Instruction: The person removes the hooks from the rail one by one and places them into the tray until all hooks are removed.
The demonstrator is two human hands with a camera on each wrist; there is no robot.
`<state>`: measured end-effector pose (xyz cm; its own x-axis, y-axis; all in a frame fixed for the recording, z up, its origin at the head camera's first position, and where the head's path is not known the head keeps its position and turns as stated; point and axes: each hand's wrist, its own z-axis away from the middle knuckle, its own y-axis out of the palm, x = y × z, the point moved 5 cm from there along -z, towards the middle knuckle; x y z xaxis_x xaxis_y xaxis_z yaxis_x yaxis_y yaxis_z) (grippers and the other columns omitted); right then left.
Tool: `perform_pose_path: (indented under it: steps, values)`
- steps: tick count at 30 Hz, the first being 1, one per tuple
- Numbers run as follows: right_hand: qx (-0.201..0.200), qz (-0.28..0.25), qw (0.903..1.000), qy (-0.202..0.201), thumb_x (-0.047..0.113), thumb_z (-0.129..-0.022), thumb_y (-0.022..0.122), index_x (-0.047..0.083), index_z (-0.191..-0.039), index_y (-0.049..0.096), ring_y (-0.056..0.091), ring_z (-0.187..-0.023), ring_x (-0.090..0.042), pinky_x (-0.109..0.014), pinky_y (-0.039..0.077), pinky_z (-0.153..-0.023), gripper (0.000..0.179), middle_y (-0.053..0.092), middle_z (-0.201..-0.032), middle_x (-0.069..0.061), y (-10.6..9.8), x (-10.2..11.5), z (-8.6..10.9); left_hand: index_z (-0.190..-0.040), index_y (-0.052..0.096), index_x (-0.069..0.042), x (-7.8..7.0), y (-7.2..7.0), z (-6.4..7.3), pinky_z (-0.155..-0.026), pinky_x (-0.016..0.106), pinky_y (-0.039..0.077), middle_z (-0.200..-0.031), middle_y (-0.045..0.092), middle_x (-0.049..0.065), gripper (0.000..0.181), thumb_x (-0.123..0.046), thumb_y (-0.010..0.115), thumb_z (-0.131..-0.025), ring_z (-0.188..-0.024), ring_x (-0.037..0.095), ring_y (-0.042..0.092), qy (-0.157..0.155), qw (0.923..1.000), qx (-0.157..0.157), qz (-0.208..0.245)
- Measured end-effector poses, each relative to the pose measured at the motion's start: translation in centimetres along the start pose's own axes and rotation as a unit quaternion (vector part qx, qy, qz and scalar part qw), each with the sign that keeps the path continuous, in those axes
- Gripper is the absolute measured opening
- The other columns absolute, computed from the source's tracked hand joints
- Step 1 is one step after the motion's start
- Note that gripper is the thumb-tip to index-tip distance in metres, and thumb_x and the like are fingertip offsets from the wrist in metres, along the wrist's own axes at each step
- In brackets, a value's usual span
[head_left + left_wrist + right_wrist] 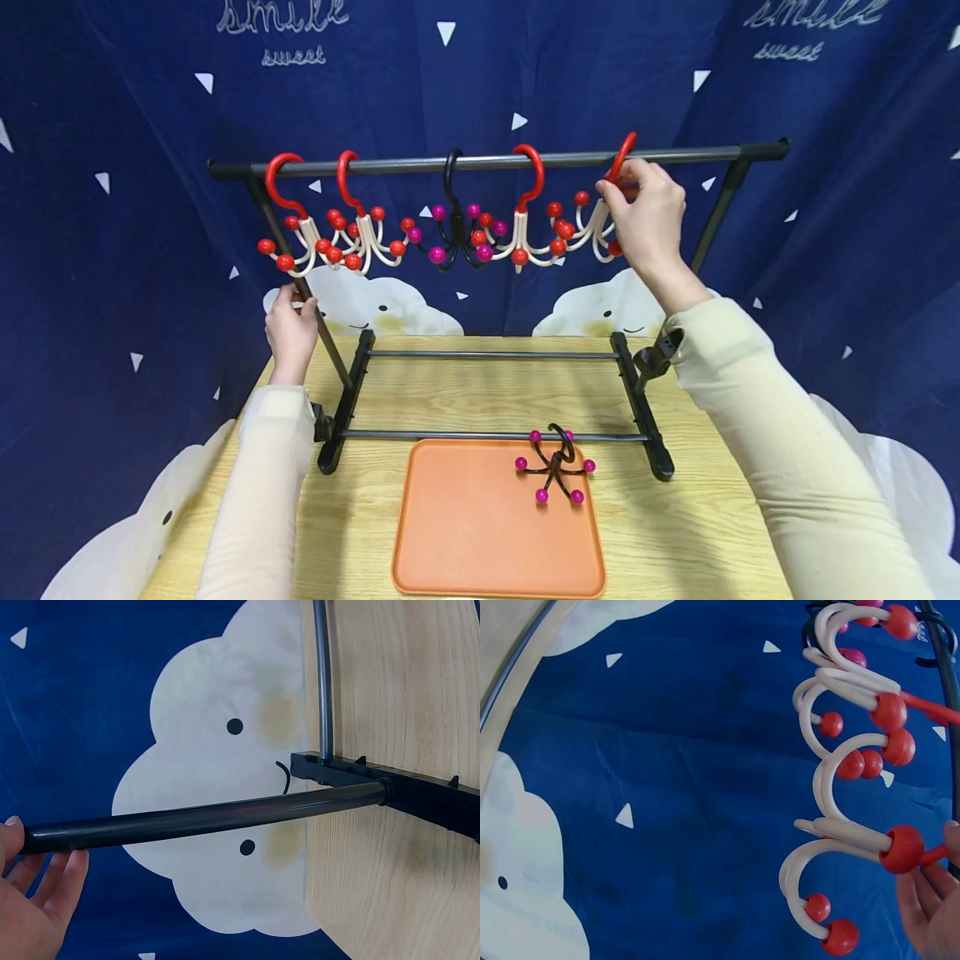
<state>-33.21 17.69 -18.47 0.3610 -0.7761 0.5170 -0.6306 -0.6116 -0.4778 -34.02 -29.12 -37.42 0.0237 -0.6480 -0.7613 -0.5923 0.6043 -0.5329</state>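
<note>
My right hand pinches the red hook of a white claw hanger with red ball tips, at the right part of the rack's top bar. The hook overlaps the bar in the head view. From the right wrist, fingers show close around the hook's base. My left hand grips the rack's left post, thumb on one side and fingers on the other. Along the bar hang more red-hooked white hangers and one black hanger with magenta balls.
An orange tray lies on the wooden table before the rack. On its back right part sits another black hanger with magenta balls. Black feet and two lower rods carry the rack. A blue curtain hangs behind.
</note>
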Motion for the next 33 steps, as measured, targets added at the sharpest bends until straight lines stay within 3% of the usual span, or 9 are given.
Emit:
perform_pose_path:
  steps: [7,13,20,33]
  values:
    - [-0.016,-0.005,0.9999,-0.004,0.025,-0.085,0.063,0.004,-0.095,0.065,0.065,-0.087,-0.017,-0.029,0.051,-0.078,0.023,0.064,-0.095,-0.012,-1.3,0.2,0.1,-0.115,0.052,-0.009,0.0,0.0,0.0,-0.083,0.045,0.044,-0.109,0.061,0.011,0.026,-0.019,0.052,-0.091,-0.096,0.029,0.061,-0.001,1.0000,0.001,0.004]
    - [-0.029,-0.015,0.9994,-0.013,0.028,-0.085,0.062,0.006,-0.097,0.066,0.065,-0.088,-0.014,-0.013,0.047,-0.075,0.025,0.064,-0.096,-0.010,-2.4,0.4,1.0,-0.115,0.053,-0.008,-0.1,0.0,0.1,-0.083,0.045,0.044,-0.109,0.061,0.012,0.026,-0.019,0.052,-0.091,-0.095,0.029,0.062,0.001,1.0000,0.001,0.003]
    - [-0.053,-0.034,0.9974,-0.034,0.026,-0.084,0.064,0.004,-0.093,0.067,0.065,-0.085,-0.015,-0.007,0.044,-0.073,0.024,0.064,-0.091,-0.008,-3.5,0.5,2.5,-0.114,0.053,-0.008,0.0,0.0,0.0,-0.083,0.045,0.044,-0.108,0.062,0.012,0.025,-0.018,0.053,-0.091,-0.095,0.030,0.062,0.004,1.0000,-0.004,0.003]
    - [-0.055,-0.059,0.9957,-0.045,0.018,-0.082,0.066,0.001,-0.088,0.065,0.065,-0.078,-0.018,-0.005,0.043,-0.070,0.019,0.064,-0.087,-0.011,-2.3,-1.2,6.9,-0.113,0.053,-0.008,0.0,0.0,0.0,-0.085,0.046,0.044,-0.109,0.062,0.013,0.024,-0.019,0.052,-0.092,-0.096,0.030,0.062,0.005,1.0000,-0.003,0.004]
